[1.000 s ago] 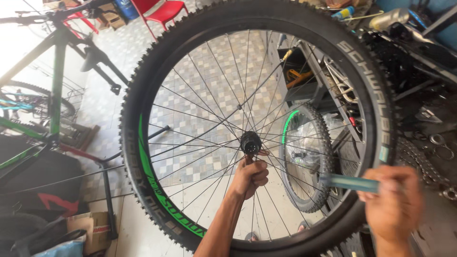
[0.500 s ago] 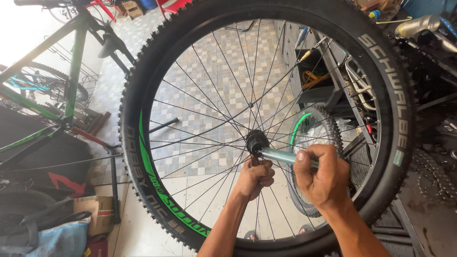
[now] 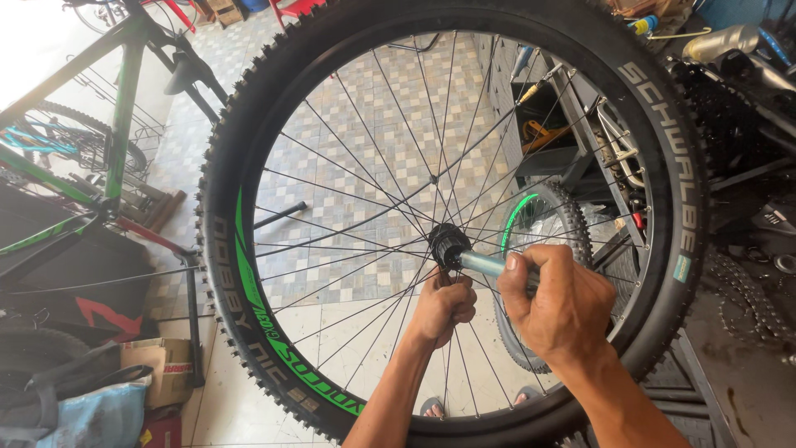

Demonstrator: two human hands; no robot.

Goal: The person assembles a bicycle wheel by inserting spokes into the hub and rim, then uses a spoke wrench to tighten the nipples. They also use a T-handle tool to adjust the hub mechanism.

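A large black knobbly-tyred spoked bicycle wheel with green rim markings point(image 3: 249, 274) stands upright. The left hand point(image 3: 444, 305) reaches through the spokes, fingers curled tight just beneath the black hub point(image 3: 448, 246). The right hand point(image 3: 562, 303) wraps its fingers point(image 3: 531, 264) around a pale blue cylindrical tool handle point(image 3: 485, 264), whose tip meets the hub. A smaller green-rimmed wheel point(image 3: 531, 220) stands just beyond the right fingers.

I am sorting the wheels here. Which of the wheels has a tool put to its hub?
The big wheel with green rim markings, nearest the camera. The right hand holds a tool at its hub; the smaller wheel behind stands untouched.
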